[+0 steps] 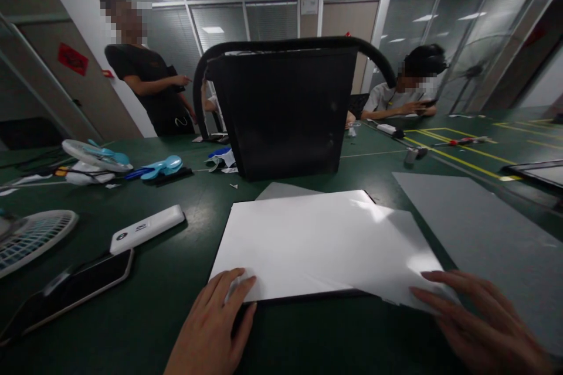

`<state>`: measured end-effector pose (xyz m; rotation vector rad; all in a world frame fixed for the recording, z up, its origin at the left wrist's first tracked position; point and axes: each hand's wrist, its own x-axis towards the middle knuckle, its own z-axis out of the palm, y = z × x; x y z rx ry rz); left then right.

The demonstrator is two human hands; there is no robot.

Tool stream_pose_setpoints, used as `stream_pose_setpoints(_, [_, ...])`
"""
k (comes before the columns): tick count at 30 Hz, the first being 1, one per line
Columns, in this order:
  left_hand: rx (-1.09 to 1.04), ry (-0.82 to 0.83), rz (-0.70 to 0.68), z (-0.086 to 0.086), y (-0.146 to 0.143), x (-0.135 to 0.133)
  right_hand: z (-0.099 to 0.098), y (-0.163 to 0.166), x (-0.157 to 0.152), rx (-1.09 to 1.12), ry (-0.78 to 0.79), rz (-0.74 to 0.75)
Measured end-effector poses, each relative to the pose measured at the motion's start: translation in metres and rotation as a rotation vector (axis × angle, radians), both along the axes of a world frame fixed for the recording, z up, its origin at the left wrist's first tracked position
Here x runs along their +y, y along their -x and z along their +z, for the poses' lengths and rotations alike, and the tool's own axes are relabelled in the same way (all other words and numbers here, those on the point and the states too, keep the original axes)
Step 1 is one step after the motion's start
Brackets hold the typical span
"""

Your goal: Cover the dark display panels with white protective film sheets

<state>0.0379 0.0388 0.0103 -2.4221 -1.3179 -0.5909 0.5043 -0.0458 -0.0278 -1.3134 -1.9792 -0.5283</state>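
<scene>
A white panel [290,246] with a dark edge lies on the green table in front of me. On its right side a white sheet [402,246] overlaps it at a slant and reflects the light. My left hand [213,319] holds the panel's near left corner, fingertips on top and thumb by the front edge. The near right corner of the sheet is between the fingers and thumb of my right hand [479,316], which is slightly blurred. Behind the panel, part of a grey sheet [285,190] sticks out.
A black bin-like box [290,117] stands behind the panel. A large grey sheet [488,234] lies right. On the left are a phone [88,281], a white power bank [147,228] and fans [39,240]. One person [145,76] stands; another [396,99] sits across the table.
</scene>
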Motion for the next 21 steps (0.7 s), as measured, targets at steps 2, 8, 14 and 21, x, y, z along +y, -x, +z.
stream_pose_setpoints(2, [0.0,-0.019,0.009,0.0,-0.001,-0.001,-0.002,0.001,0.012,0.019,0.024,-0.08])
stream_pose_setpoints(8, [-0.034,-0.056,0.009,0.001,0.0,-0.003,-0.015,-0.003,0.019,0.027,0.147,-0.201])
stream_pose_setpoints(14, [-0.017,0.069,0.03,-0.004,0.004,-0.002,-0.017,0.0,0.022,-0.019,0.22,-0.172])
stream_pose_setpoints(21, [0.01,0.063,0.045,0.0,0.003,-0.002,-0.009,0.003,0.022,-0.055,0.202,-0.148])
